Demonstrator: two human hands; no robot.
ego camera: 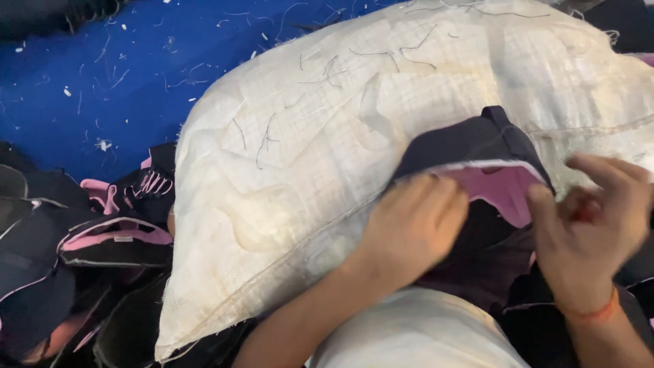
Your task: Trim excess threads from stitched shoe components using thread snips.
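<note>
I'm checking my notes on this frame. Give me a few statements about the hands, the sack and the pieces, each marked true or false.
1. The left hand grips a dark piece with pink lining. True.
2. The white woven sack is flat and empty. False: it bulges, stuffed full.
3. The floor is red. False: it is blue, littered with thread scraps.
4. More dark and pink pieces lie left of the sack. True.
5. The right hand wears a glove. False: it is bare, with an orange band at the wrist.
</note>
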